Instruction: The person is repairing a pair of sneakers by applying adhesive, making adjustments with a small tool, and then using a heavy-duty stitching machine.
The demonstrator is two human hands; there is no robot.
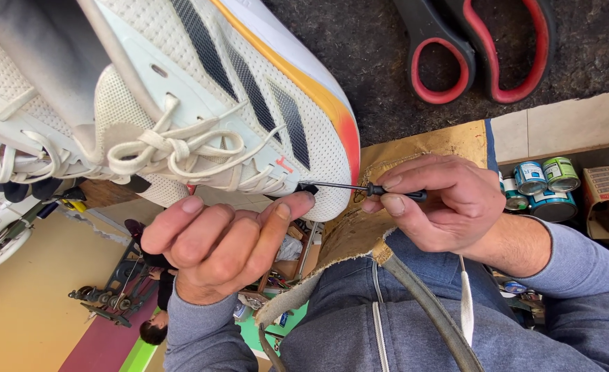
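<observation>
Left hand (pixel 215 244) curled; right hand (pixel 442 203) fingers (pixel 394 204) seemingly pinched.

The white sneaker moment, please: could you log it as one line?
left hand: pinches toe of white sneaker | right hand: holds thin black tool, tip at toe | red-handled scissors: lying beyond

Three round tins (pixel 542 184) just beyond right hand (pixel 439 203), toward right edge of view, clustered and touching. Two show blue printed labels with white bands; third (pixel 560 173) has green label and pale lid. Fourth tin (pixel 515 286), blue, partly hidden below right wrist. Brown cardboard box (pixel 607 196) farther right of tins, at frame edge, pale label panel with red print on its side; lettering too small to make out. No screens or signs seen.
</observation>
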